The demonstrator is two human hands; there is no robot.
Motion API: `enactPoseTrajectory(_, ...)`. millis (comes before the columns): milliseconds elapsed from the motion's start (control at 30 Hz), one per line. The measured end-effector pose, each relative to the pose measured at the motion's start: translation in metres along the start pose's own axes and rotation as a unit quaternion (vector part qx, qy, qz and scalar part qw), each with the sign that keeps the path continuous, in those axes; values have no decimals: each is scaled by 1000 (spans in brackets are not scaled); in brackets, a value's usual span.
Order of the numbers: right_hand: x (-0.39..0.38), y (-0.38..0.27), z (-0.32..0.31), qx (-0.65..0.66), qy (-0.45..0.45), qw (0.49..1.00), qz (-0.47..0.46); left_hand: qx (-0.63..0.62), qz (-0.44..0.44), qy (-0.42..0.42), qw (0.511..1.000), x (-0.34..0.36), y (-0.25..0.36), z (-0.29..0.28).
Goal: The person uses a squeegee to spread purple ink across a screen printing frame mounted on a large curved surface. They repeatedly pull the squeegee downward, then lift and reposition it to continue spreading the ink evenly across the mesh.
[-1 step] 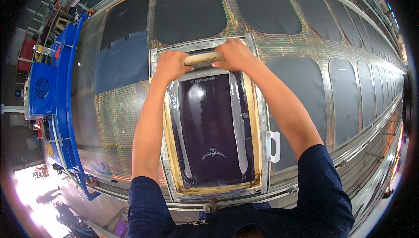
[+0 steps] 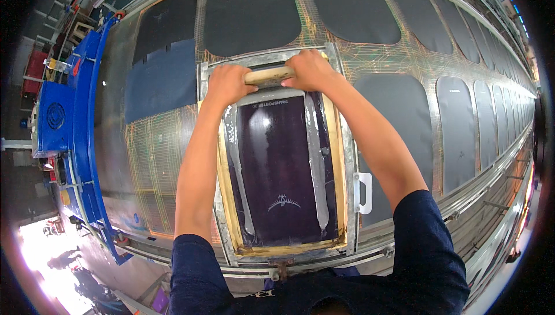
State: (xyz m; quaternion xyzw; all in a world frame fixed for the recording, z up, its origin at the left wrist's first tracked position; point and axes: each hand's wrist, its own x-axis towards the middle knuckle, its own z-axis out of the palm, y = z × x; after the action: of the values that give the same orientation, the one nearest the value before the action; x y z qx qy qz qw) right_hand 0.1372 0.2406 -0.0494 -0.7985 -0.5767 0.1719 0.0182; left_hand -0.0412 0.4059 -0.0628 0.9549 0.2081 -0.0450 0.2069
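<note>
A screen-printing frame lies on the long table in front of me, its dark mesh edged with yellowish tape. Silvery-grey ink streaks run down both sides of the mesh, and a grey strip of ink crosses its far end. Across that far end sits a squeegee with a pale wooden handle. My left hand is wrapped round the handle's left end. Round its right end, my right hand is closed, thumb on the near side. Both arms reach forward over the frame. The squeegee's blade is mostly hidden.
Dark rounded panels lie in two rows along the table, stretching away to the right. A navy piece of material lies left of the frame. Further left stands a blue machine. A white handle sticks out from the frame's right side.
</note>
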Motion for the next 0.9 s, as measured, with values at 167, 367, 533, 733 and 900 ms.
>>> enactPoseTrajectory(167,-18,-15,11,23,17,999,-14,35,15,9,999,-22,5,8)
enactPoseTrajectory(367,-92,-59,37,40,23,999,-17,19,27,16,999,-111,22,30)
enactPoseTrajectory(533,-205,-111,73,35,46,997,-50,25,38,4,999,-231,67,47)
enactPoseTrajectory(733,-337,-167,116,92,44,994,-26,-12,43,44,998,-367,113,97)
enactPoseTrajectory(900,-352,-179,85,124,11,992,28,11,17,36,999,-383,128,79)
